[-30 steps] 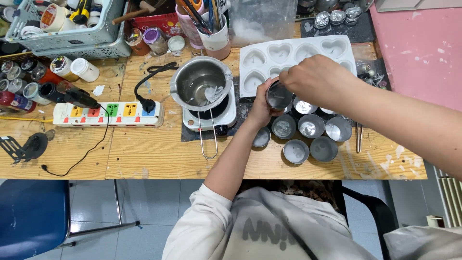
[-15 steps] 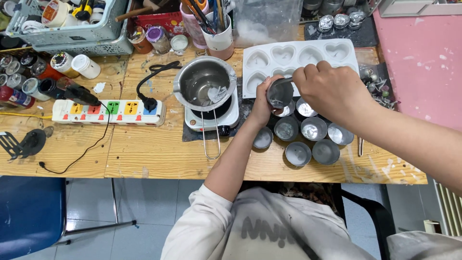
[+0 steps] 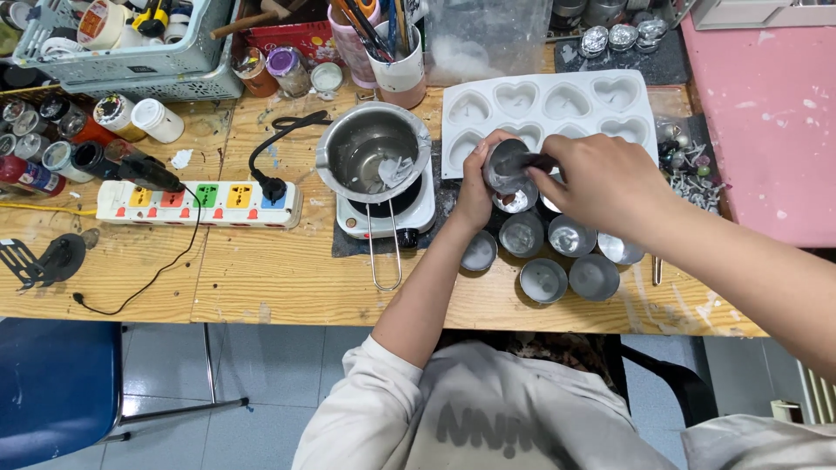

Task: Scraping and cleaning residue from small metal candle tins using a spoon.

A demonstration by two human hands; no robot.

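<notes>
Left hand is wrapped around a small metal tin, tilting it above the surface, just in front of the white heart mould. Right hand is closed on a dark tool whose tip pokes into the tin's mouth; what kind of tool it is, I cannot tell. The tin sits up off the surface, over the cluster of other tins, which stand in a loose group below both hands, some with pale wax inside. Just left of the left hand, a steel pot rests on a small white hotplate, with white scraps of wax in its bottom and its wire handle pointing toward the person. Further left lies a power strip with coloured sockets and a black plug in it. Paint bottles crowd the far left edge, a grey basket sits behind them, and a cup of brushes stands behind the pot. A pink board covers the right end.
</notes>
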